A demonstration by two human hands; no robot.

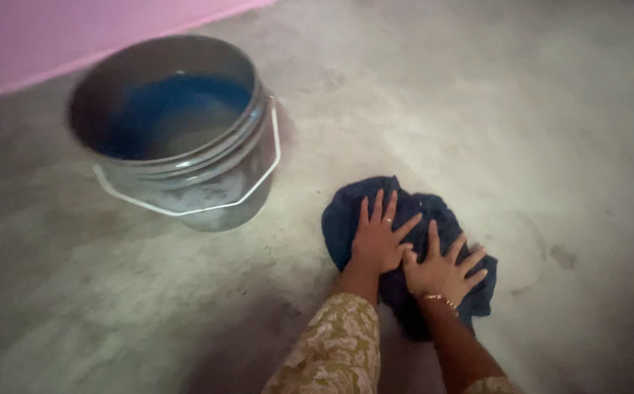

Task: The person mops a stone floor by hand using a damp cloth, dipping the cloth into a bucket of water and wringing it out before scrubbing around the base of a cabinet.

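A dark blue cloth (346, 211) lies crumpled on the grey concrete floor (477, 109). My left hand (379, 237) presses flat on the cloth's left part, fingers spread. My right hand (442, 268) lies flat beside it on the right part, fingers spread too, with a thin bracelet at the wrist. The two hands touch at the thumbs. Neither hand grips the cloth.
A grey plastic bucket (207, 182) with a white wire handle stands on the floor to the left of the cloth, holding some bluish water. A pink wall (54, 36) runs along the top left.
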